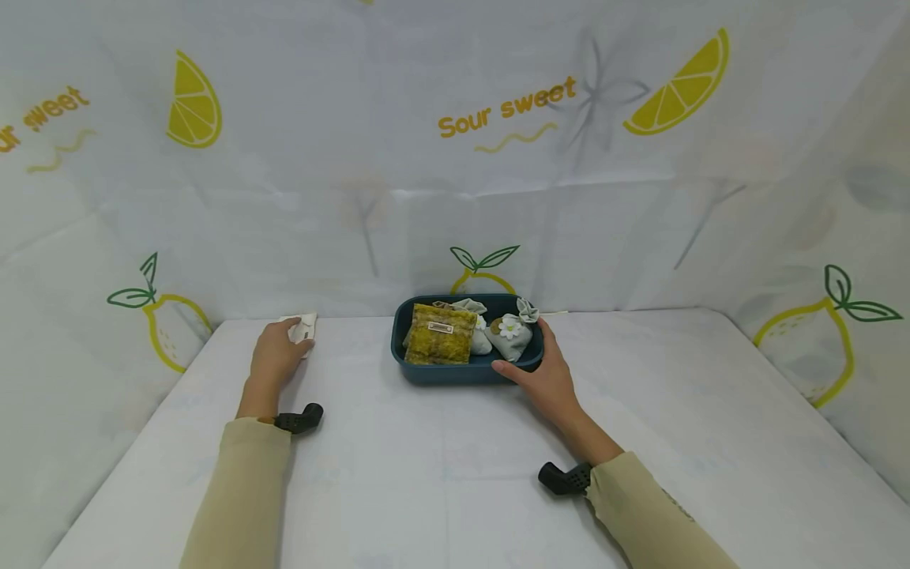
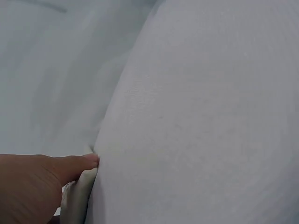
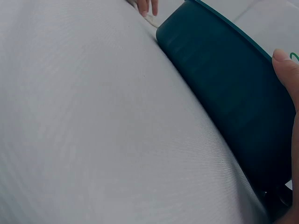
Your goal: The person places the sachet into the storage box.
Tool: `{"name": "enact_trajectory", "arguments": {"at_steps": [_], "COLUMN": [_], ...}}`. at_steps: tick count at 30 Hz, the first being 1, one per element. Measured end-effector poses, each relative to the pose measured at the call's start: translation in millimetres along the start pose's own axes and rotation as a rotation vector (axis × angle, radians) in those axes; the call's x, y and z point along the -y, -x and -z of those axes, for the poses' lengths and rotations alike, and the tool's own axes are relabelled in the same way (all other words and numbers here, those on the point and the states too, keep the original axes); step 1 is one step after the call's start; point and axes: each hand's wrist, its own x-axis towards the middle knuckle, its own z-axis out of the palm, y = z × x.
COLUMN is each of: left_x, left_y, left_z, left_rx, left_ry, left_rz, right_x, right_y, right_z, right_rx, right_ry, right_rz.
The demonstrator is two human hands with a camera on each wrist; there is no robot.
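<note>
My left hand [image 1: 293, 338] lies at the back left of the table and holds a small white sachet [image 1: 306, 324]; in the left wrist view a fingertip [image 2: 86, 162] presses on top of that white sachet [image 2: 77, 196]. My right hand [image 1: 532, 354] grips the right end of a dark teal tray [image 1: 455, 373], thumb along the front wall and fingers round the far corner. The tray holds a yellow-green sachet [image 1: 441, 334], a white pouch [image 1: 480, 336] and a white pouch with a flower [image 1: 510, 332]. The right wrist view shows the tray's wall [image 3: 224, 88] and my thumb [image 3: 286, 70].
The table [image 1: 441, 474] is covered in white cloth. Lemon-print fabric walls [image 1: 498, 197] close in the back and both sides, right behind the tray and the sachet. Small black wrist cameras [image 1: 302, 417] sit by each sleeve.
</note>
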Motion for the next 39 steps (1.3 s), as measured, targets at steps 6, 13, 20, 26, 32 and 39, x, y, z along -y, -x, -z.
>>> {"name": "enact_trajectory", "arguments": {"at_steps": [6,13,20,26,32,39], "left_x": [-5.6,-18.9,-54.8,-94.0,-129.4,-172.0], "left_y": [2.1,6.2,17.3,27.2,42.7,62.5], "left_z": [-1.9,0.1,6.6,3.1,-6.4,-37.2], "left_rx": [-0.057,-0.170,-0.257,-0.280,-0.291,-0.209], "left_ry": [-0.048,0.051,0.172,0.269,0.250,0.267], "left_rz": [-0.018,-0.028,-0.117,-0.269,-0.425,-0.557], "right_x": [0,0,-3,-3,-3,-2], "right_y": [0,-1,-1,0,0,0], "right_z": [0,0,-3,-2,-2,0], "right_rx": [0.002,-0.004,0.011,0.000,0.006,0.004], "right_ry": [0.003,0.001,0.006,0.010,0.006,0.007], "right_rz": [0.001,0.004,0.005,0.009,0.009,0.008]}}
